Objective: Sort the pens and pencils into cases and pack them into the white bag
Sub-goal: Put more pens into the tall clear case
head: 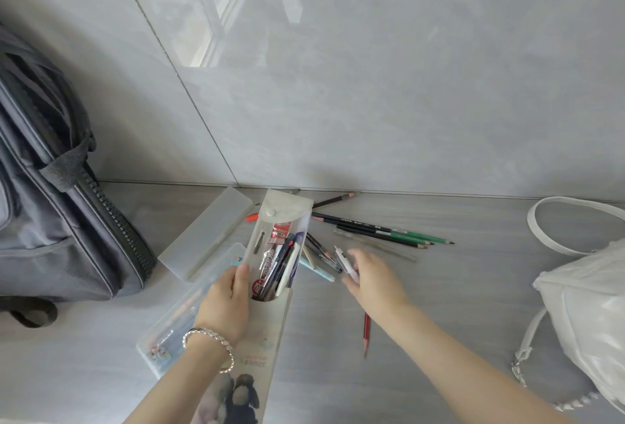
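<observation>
The left hand (pixel 226 302) holds the soft case (pixel 270 275), already full of pens, while the right hand (pixel 375 280) grips a white pen (pixel 346 264); pencils (pixel 389 232) wait at 1 o'clock, the white bag (pixel 588 315) at 3.

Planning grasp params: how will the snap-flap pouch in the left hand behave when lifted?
The pouch looks like thin translucent plastic, so probably floppy and slick. Its flap stands open, so pens may slide out if tipped. Left hand grips one edge; it likely sags.
</observation>
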Motion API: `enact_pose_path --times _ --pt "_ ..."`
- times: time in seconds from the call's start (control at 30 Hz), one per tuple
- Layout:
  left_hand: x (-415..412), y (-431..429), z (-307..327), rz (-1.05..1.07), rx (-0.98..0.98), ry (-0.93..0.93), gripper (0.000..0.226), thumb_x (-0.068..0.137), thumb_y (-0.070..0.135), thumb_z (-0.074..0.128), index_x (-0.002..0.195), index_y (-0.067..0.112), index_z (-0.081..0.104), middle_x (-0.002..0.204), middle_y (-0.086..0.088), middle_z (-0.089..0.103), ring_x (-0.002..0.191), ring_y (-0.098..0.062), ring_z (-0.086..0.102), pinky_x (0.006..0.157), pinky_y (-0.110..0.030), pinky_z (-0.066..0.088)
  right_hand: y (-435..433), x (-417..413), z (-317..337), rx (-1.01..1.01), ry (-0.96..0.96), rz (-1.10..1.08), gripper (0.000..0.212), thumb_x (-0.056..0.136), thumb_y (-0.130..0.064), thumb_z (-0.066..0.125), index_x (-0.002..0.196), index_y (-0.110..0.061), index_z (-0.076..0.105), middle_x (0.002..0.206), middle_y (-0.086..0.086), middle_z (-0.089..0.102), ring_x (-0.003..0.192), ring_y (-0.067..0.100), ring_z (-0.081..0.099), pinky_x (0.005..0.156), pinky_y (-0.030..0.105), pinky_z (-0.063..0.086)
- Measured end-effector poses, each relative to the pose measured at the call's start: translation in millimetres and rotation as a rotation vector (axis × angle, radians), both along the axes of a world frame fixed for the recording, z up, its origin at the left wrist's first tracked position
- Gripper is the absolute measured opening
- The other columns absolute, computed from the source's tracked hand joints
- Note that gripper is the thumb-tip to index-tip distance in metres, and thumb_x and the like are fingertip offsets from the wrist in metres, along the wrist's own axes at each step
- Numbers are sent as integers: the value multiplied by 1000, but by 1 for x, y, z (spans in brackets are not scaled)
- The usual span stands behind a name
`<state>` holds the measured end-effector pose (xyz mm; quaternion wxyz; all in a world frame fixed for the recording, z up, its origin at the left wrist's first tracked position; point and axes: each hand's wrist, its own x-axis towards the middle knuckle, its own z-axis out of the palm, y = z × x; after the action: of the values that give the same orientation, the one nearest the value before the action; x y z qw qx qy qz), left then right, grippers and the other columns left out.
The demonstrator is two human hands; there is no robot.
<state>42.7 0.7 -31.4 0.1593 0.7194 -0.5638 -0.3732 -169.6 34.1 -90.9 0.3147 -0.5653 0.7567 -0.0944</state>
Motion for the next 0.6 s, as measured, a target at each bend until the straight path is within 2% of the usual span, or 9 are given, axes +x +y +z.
enact_pose_path --times 0.1,0.17,0.3,0.43,0.53,0.6 --pt "4 0 -1 6 -5 -7 39 98 32 30 66 15 46 63 0 49 61 -12 44 55 -21 31 -7 3 -7 60 75 48 38 90 -17 49 128 -13 44 123 10 50 106 31 54 85 38 45" --pt "7 0 -2 18 -6 -13 40 98 33 30 66 15 46 62 0 49 60 -13 44 55 -22 32 -14 4 -4 46 89 7 35 90 -13 46 125 -10 45 121 11 48 102 34 56 79 37 44" --pt "11 -1 -2 30 -15 -9 41 98 31 30 64 13 43 61 -2 47 58 -14 43 55 -24 32 -27 -8 4 -16 231 -4 23 89 -8 43 111 -5 48 118 12 45 95 35 56 62 33 33" --pt "11 -1 -3 7 -4 -32 41 98 33 29 70 10 48 63 -1 49 61 -15 45 56 -23 32 -38 -27 0 -1 350 130 23 87 -2 47 109 -8 51 116 9 51 105 30 53 70 36 43" --pt "7 2 -2 -11 -5 -25 41 98 33 29 67 12 45 62 0 48 60 -15 44 55 -24 32 -39 -31 -4 -7 412 226 23 91 -7 47 113 -9 49 117 6 54 113 25 49 76 34 44" --pt "5 4 -1 -12 0 -21 42 98 34 29 70 8 48 64 -1 49 60 -16 44 55 -24 32 -40 -32 -7 13 373 198 22 93 -15 45 114 -7 49 118 9 54 112 27 50 78 34 44"
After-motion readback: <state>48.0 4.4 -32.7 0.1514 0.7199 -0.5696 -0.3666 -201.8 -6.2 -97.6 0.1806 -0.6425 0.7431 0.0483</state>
